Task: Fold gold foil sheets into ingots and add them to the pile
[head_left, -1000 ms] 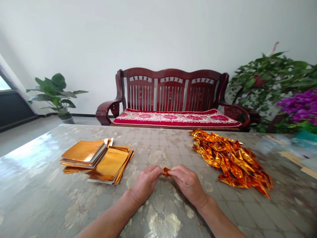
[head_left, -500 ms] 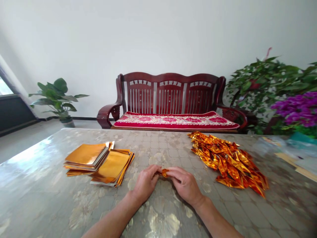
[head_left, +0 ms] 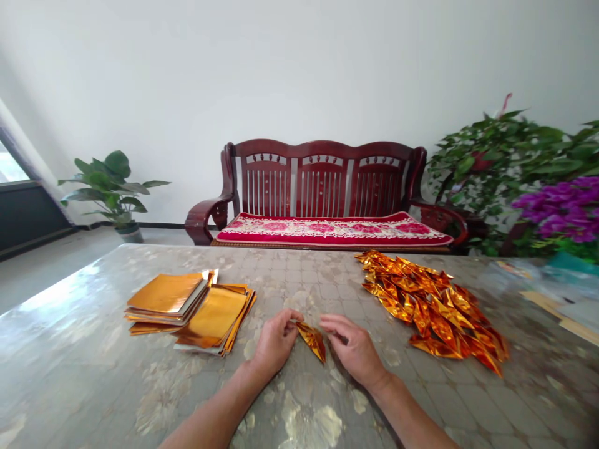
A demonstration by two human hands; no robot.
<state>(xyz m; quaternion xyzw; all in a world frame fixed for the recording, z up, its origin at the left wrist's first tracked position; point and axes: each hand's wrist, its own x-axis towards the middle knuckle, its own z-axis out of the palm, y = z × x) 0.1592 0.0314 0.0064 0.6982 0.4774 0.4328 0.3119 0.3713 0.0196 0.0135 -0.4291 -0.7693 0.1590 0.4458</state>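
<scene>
Folded gold piece (head_left: pixel 311 341), one: slim, shiny, pointed at both ends, slanting, the landmark for this list. Whether its lower tip touches the table I cannot tell.

My left hand (head_left: pixel 272 342), just left of the folded gold piece: thumb and fingers pinched on its upper tip, likely so that the body is not crushed.

My right hand (head_left: pixel 356 352), just right of it: thumb and fingers a little parted, nothing visible between them; placed close, I judge, for easy reach of the lower tip.

Gold sheets, flat, well left of the piece: a taller stack (head_left: pixel 163 293) and a fanned stack (head_left: pixel 219 312) beside it, grouped presumably for my left hand's convenience.

Heap of folded pieces (head_left: pixel 428 305), well right of it and farther off: many, overlapping, laid loosely, perhaps to spare their points.

Table (head_left: pixel 93 362), beneath it: glossy, patterned, flat enough to suit thin sheets.

Wooden bench (head_left: pixel 322 181), beyond it: red covering on the seat.
</scene>
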